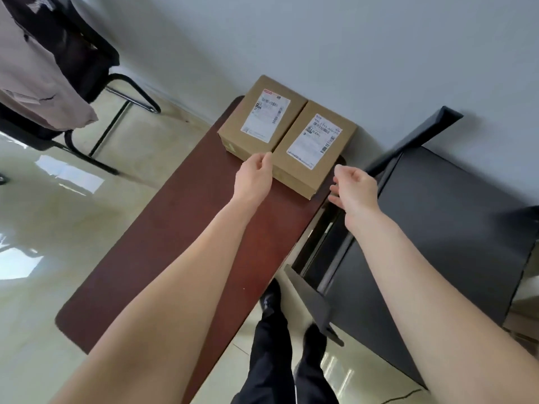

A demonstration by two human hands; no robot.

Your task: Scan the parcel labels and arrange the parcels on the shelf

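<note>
Parcels: two labelled boxes, far parcel [260, 118] and near parcel [315, 147], touching, centre frame on brown table [175, 243] | hands: left hand [256, 174] fingertips at near parcel's corner, grip unclear; right hand [351, 186] loose, empty, beside it | progress: likely both placed; no scanner visible.

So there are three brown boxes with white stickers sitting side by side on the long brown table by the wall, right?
Not quite: the head view shows two brown boxes, not three. The left box and the right box sit side by side on the long brown table by the wall, each with a white sticker on top.
</note>
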